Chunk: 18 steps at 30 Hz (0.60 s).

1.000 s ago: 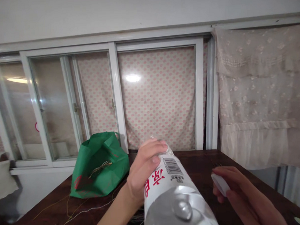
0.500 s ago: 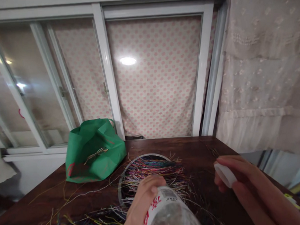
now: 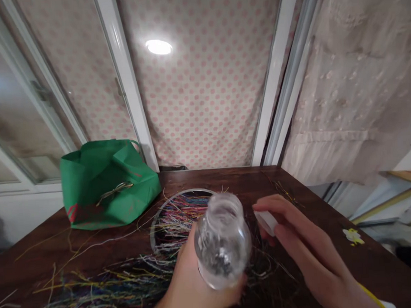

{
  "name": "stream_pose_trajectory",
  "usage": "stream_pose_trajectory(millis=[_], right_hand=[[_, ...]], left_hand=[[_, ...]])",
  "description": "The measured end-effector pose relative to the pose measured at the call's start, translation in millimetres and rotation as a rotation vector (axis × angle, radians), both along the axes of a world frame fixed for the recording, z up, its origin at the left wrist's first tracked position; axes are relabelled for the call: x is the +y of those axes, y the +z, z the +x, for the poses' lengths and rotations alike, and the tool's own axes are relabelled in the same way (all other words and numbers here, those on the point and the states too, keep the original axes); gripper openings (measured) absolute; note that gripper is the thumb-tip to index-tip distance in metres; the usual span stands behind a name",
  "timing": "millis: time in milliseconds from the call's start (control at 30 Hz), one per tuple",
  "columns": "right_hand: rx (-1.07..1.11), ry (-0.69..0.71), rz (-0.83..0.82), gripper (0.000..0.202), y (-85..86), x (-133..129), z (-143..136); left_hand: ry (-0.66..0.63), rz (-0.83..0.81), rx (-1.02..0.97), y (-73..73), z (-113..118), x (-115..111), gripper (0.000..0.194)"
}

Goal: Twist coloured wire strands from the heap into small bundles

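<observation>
My left hand (image 3: 193, 279) is wrapped round a clear plastic bottle (image 3: 223, 244), whose uncapped mouth points up toward me. Between the thumb and fingers of my right hand (image 3: 297, 231) is a white bottle cap (image 3: 266, 222), held just right of the bottle's neck and apart from it. Behind the bottle lies a bundle of many thin coloured wires (image 3: 177, 219) in a round grey-rimmed tray (image 3: 153, 229). A second heap of coloured wires (image 3: 105, 285) spreads over the table to the left of my left hand.
A green fabric bag (image 3: 108, 199) with a tied bit of string on it stands at the back left of the dark wooden table (image 3: 247, 179). Near the right edge lies a small white and yellow flower-shaped thing (image 3: 353, 236). Sliding windows and curtains (image 3: 203, 95) close off the back.
My left hand has turned the bottle from tipped over to mouth up. My right hand has come left with the cap, closer to the bottle. The view has dipped downward.
</observation>
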State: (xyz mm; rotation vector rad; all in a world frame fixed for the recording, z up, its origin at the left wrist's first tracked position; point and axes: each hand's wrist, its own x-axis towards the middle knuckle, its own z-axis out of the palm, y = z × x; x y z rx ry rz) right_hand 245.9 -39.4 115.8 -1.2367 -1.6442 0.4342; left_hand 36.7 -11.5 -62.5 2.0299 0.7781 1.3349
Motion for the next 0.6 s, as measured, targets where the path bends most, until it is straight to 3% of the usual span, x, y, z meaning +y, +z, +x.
stream_pose_trajectory(millis=[100, 167, 200, 267, 433, 600], right_hand=[[0.073, 0.077, -0.151, 0.020, -1.5, 17.2, -6.5], [0.128, 0.123, -0.231, 0.019, -1.5, 29.1, -8.9], [0.158, 0.152, -0.262, 0.018, -1.7, 33.9, -9.5], [0.213, 0.194, -0.303, 0.017, -2.9, 40.5, -9.4], [0.289, 0.219, -0.326, 0.017, -9.8, 44.5, -7.6], [0.301, 0.228, -0.338, 0.015, -14.8, 45.7, -9.5]], left_hand=[[0.018, -0.116, -0.066, 94.0, 12.0, 29.9, 0.060], [-0.016, -0.191, -0.083, 134.2, 11.0, 40.9, 0.059], [-0.020, -0.209, -0.094, 144.1, 8.1, 43.3, 0.060], [-0.006, -0.239, -0.149, 148.1, -0.3, 45.7, 0.065], [-0.008, -0.349, -0.316, 134.3, -20.1, 58.1, 0.073], [-0.049, -0.347, -0.455, 139.8, -34.0, 68.2, 0.068]])
